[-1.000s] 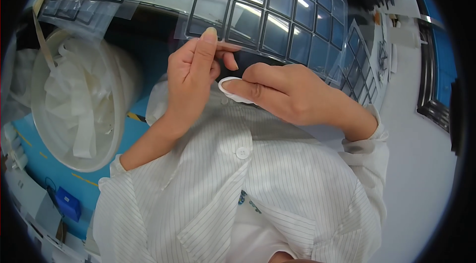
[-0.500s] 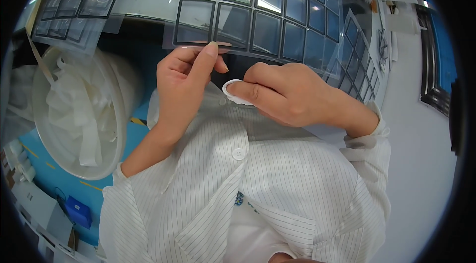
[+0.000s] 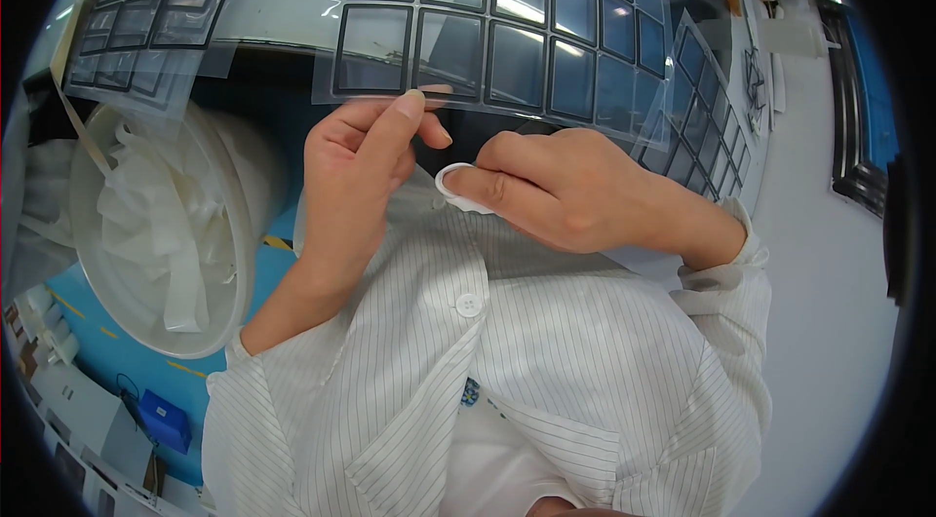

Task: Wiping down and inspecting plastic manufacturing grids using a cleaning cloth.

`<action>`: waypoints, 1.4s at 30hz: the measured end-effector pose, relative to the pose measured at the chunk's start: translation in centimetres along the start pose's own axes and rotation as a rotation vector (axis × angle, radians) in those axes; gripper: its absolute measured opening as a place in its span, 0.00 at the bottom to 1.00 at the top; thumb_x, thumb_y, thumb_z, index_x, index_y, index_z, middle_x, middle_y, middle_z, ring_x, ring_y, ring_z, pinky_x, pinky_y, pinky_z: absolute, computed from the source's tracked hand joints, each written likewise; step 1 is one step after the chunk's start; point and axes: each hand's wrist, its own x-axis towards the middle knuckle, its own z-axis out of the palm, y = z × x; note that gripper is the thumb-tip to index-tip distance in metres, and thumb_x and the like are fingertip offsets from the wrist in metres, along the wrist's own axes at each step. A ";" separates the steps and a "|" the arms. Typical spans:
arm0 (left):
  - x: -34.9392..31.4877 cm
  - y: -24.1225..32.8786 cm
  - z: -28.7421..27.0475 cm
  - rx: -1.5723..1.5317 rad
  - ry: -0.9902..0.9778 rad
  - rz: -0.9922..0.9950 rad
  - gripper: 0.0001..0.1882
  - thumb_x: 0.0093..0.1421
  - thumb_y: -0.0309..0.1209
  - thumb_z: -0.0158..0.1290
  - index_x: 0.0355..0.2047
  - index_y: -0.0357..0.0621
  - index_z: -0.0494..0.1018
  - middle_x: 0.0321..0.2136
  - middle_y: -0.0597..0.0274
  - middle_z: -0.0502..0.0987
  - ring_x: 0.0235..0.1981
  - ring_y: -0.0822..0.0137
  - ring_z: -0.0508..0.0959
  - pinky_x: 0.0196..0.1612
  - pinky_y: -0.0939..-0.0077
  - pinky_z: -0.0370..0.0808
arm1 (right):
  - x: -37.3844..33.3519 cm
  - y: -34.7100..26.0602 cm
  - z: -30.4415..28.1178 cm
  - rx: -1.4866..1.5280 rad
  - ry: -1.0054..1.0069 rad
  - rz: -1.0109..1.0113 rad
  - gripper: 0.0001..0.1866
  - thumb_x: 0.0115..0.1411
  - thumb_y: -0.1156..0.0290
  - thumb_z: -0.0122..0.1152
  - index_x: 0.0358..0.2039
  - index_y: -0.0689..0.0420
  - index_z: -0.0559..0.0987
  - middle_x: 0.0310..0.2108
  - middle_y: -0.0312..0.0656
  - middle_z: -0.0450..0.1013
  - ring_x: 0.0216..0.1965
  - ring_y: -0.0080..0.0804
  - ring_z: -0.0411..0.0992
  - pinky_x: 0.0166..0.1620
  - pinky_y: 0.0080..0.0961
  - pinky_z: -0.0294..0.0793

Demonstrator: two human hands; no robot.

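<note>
My left hand (image 3: 356, 152) pinches the near edge of a clear plastic sheet (image 3: 327, 78) that carries rows of dark-framed rectangles. Its thumb lies on top of the edge, with fingers beneath. To the right, a little below that edge, my right hand (image 3: 561, 188) is closed on a small white folded wipe (image 3: 458, 188). The wipe wraps round the tip of a finger, and some of it is hidden in the grip. It is apart from the sheet.
At left stands a round white bin (image 3: 239, 254) holding crumpled white strips. Another framed sheet (image 3: 190, 25) lies at the far left, and a further one (image 3: 717, 98) at right. A blue box (image 3: 166, 420) rests low on the left, by the blue floor with yellow marks.
The sheet and my left hand have shifted slightly left in the view. My right hand keeps its grip on the white wipe, almost in place.
</note>
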 end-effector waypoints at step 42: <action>-0.2 0.1 0.2 -0.089 0.036 -0.056 0.16 0.71 0.37 0.49 0.37 0.35 0.79 0.29 0.61 0.81 0.17 0.83 0.60 0.20 0.86 0.56 | 1.2 1.3 -0.2 -0.075 0.225 0.051 0.25 0.47 0.83 0.69 0.49 0.61 0.80 0.30 0.39 0.71 0.24 0.27 0.72 0.24 0.19 0.72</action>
